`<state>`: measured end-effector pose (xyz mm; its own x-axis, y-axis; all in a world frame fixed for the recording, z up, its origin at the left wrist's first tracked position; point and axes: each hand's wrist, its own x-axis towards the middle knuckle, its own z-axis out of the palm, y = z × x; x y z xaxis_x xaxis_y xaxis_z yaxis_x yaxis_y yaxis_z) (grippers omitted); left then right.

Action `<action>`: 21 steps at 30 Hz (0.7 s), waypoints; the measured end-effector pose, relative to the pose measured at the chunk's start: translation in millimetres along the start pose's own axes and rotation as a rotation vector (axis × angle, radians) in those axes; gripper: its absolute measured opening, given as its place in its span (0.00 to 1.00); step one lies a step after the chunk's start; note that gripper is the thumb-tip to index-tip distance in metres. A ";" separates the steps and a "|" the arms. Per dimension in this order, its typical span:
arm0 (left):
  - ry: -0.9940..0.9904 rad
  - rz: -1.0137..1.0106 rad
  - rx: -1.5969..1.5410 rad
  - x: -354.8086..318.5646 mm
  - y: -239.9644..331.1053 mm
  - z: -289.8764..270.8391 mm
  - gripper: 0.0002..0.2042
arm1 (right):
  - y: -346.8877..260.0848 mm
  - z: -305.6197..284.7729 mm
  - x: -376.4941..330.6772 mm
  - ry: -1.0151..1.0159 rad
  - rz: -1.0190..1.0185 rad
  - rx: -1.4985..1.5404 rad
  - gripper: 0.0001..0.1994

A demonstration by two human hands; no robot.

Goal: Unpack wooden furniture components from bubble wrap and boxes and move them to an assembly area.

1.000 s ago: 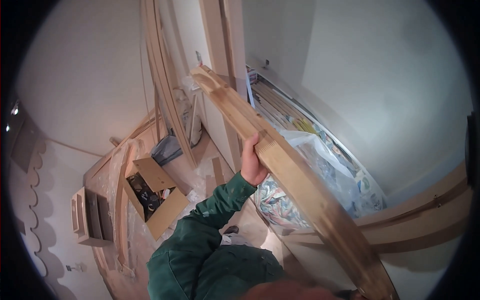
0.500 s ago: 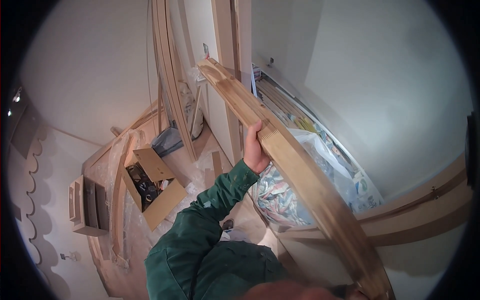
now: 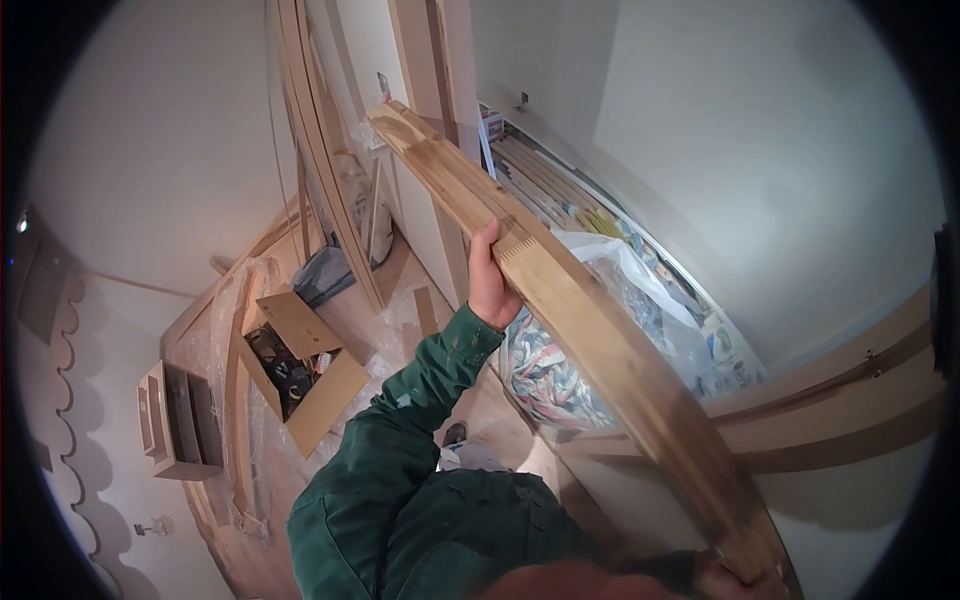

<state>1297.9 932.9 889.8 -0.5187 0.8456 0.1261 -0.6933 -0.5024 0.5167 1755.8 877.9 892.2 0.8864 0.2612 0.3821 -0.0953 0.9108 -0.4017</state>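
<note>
White walls close in a narrow room whose floor [image 3: 400, 300] lies under dust sheeting. Nearest us, our right hand [image 3: 735, 580] grips the low end of a long wooden plank [image 3: 590, 340] at the frame's bottom edge; we cannot tell how its fingers lie. Farther up, our left hand [image 3: 490, 285] clasps the plank's edge, fingers wrapped around it, thumb behind. The plank slants up and away from us, so we judge it best to keep both grips firm and swing the far end slowly. Below it sits a clear plastic bag [image 3: 620, 310] of patterned cloth. To our left an open cardboard box [image 3: 300, 365] rests on the floor. Beyond, leaning timber strips [image 3: 310, 130] and a door frame [image 3: 440, 60] crowd the plank's far tip.
</note>
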 end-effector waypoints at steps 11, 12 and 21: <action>0.037 0.029 0.015 3.9 -3.6 2.2 0.29 | 17.6 -62.6 43.7 0.031 0.007 0.005 0.18; 0.037 0.015 0.011 4.3 -5.9 1.1 0.29 | 17.3 -64.4 45.1 0.079 -0.040 -0.059 0.18; 0.039 0.024 0.029 5.3 -6.3 -3.9 0.27 | 14.6 -74.7 53.8 -0.139 0.121 0.184 0.15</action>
<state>1297.6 939.8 883.9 -0.5551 0.8250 0.1058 -0.6658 -0.5169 0.5381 1836.0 881.4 844.7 0.7938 0.4015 0.4568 -0.2885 0.9098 -0.2983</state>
